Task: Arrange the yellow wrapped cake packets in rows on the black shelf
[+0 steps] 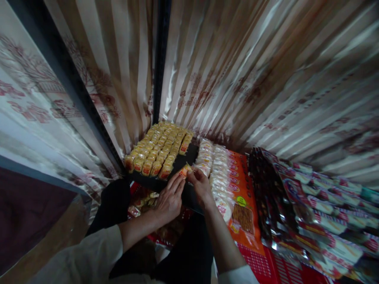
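My left hand (171,198) and my right hand (200,184) meet over a dark shelf board. Between their fingertips is a small orange-and-yellow wrapped snack packet (185,170), pinched from both sides. Just beyond and to the left, rows of similar yellow wrapped snacks (158,148) stand lined up on the board. The last row at the right is short, and bare dark board (187,156) shows in front of it. Close to my right hand lies a column of white wrapped packets (205,156).
Right of the white packets is a large orange snack bag (241,189), then dark packages (263,193) and several red-white-blue packs (328,221). A red basket (256,260) sits at the lower right. Below my hands, a container holds more wrapped snacks (140,201). Dark metal posts (161,59) and striped printed sheeting stand behind.
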A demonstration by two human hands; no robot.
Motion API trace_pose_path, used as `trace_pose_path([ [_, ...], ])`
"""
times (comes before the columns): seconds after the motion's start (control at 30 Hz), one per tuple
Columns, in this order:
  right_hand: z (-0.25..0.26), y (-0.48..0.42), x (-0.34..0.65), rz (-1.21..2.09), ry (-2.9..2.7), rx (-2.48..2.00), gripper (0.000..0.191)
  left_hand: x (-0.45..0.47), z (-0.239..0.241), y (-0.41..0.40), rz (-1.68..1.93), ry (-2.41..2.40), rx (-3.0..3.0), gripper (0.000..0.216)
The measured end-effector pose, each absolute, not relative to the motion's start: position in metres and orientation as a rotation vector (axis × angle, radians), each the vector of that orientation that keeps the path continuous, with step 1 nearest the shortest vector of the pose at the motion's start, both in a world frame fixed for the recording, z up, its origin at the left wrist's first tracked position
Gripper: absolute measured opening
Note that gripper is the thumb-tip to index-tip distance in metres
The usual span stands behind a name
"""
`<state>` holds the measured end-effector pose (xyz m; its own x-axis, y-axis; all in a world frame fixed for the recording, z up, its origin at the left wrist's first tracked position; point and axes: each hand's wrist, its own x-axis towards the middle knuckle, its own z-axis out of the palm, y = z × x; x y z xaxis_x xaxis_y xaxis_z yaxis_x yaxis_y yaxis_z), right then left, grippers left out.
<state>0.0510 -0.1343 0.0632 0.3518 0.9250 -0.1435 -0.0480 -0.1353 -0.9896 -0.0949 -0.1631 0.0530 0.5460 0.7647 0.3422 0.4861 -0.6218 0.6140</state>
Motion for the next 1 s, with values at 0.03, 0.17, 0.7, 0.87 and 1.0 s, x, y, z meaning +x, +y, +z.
trace_pose_path([
  [0.03, 0.063, -0.126, 0.056, 0.989, -0.900, -1.461, 0.042, -0.090, 0.053, -0.160, 0.814, 1.025, 2.339, 0.060],
  [0.17, 0.063, -0.088, 0.076, 0.700, -1.107, -1.617, 0.045, -0.064, 0.051, -0.145, 0.732, 1.135, 2.236, 0.064],
  [0.7, 0.046, -0.013, 0.081, 0.307, -1.496, -1.867, 0.036, -0.010, 0.027, -0.073, 0.707, 1.323, 1.857, 0.065],
  [0.87, 0.043, -0.010, 0.078, 0.303, -1.491, -1.868, 0.036, -0.007, 0.024, -0.064, 0.749, 1.299, 1.848, 0.064],
  [1.0, 0.038, -0.010, 0.074, 0.337, -1.400, -1.881, 0.047, -0.001, 0.011, -0.060, 0.883, 1.209, 1.685, 0.063],
])
